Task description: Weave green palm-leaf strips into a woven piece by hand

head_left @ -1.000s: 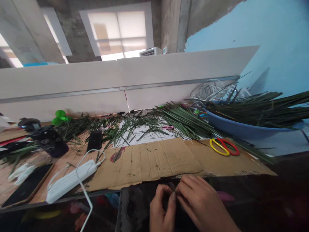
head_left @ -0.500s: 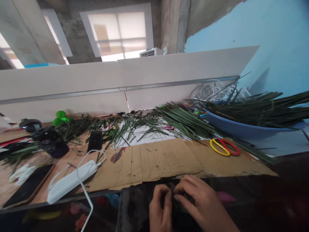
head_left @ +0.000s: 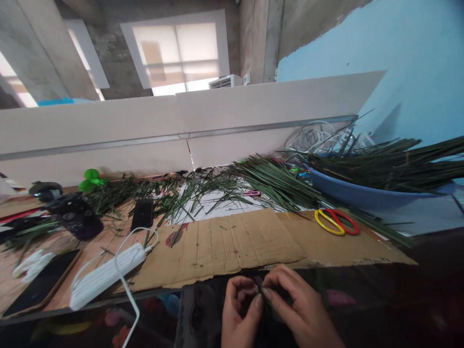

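Both hands are close together below the table's front edge. My left hand (head_left: 240,309) is closed, its thumb and fingers pinched near the other hand's fingertips. My right hand (head_left: 295,299) pinches at the same spot with thumb and forefinger. Between the fingertips is a small dark piece that I cannot make out. On the cardboard sheet (head_left: 224,246) in front of the hands are a few green scraps. A pair of scissors (head_left: 337,222) with one yellow and one red handle loop lies on the cardboard to the right.
A bundle of long green leaves (head_left: 279,186) lies behind the cardboard. The blue basin (head_left: 362,193) at right holds more leaves. Loose leaf strips (head_left: 203,191) spread across the back. To the left are a white power strip (head_left: 108,275), a phone (head_left: 43,282) and a dark cup (head_left: 78,217).
My left thumb has moved up, closer to the right fingertips. Both hands stay low in front of the cardboard; the view has shifted slightly.
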{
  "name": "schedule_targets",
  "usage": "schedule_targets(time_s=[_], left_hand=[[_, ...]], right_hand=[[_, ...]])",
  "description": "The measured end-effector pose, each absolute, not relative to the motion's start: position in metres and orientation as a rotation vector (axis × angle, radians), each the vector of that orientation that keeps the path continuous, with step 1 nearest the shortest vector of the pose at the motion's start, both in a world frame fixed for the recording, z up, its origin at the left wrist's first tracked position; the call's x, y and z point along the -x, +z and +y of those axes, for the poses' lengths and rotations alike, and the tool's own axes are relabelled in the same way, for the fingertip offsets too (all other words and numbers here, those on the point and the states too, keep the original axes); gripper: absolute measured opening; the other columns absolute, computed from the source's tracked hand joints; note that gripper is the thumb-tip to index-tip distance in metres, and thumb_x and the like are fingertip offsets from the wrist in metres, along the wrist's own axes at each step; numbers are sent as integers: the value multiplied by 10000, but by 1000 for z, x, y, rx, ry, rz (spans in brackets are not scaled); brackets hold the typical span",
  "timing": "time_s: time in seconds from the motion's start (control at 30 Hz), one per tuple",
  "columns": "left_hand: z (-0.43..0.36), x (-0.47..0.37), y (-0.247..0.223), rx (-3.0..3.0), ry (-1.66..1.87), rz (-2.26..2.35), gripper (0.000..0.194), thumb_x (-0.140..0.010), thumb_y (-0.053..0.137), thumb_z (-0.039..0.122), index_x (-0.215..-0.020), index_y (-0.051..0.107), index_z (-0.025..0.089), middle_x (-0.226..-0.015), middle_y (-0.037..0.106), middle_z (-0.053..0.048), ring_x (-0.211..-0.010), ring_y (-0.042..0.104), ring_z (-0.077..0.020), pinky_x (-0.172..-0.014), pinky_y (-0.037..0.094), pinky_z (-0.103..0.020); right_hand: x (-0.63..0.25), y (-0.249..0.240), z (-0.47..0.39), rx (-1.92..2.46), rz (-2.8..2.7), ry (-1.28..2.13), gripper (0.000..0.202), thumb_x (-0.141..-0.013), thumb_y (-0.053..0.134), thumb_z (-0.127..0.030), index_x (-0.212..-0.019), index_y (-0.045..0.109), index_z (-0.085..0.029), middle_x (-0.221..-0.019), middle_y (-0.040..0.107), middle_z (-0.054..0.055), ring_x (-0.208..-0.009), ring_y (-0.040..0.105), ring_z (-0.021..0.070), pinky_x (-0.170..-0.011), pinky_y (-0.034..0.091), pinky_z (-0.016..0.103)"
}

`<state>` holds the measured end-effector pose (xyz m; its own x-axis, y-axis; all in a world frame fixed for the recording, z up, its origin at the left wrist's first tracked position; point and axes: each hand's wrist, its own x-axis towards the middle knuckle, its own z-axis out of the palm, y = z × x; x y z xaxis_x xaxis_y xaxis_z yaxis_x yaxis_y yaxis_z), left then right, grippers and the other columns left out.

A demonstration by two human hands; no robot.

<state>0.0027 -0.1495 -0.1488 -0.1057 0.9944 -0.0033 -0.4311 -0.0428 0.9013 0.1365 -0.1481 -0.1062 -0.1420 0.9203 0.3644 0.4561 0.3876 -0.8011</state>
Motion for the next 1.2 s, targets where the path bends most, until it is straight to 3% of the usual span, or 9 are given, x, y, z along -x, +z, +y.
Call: schedule_targets(time_s=[0.33,0.73,1.2], left_hand=[[-135,1,-188,-684,1330,800,410,-594,902,460,-797,711,159,-735,625,-13,-674,545,-121,-679,432,-234],[-135,-1,-192,-610,1364,789,416,-562,914,458,-787,722,164,-764,687,-55,-733,636,-179,-700,474,-256],[-136,3,-188,-665,1346,710,329,-656,876,425,-827,731,183,-779,678,-35,-737,603,-155,-719,460,-255]], right_hand=[[-136,-105,-147,1167,-1746,602,155,-942,477,-222,-821,574,-224,-814,581,5,-770,582,183,-684,445,277],[-137,-99,-150,1250,-1846,563,136,-914,466,-175,-810,540,-222,-821,584,12,-780,586,194,-681,439,290],[-139,-96,-150,1228,-1854,629,155,-935,455,-197,-800,526,-222,-822,575,12,-777,581,189,-685,438,290]])
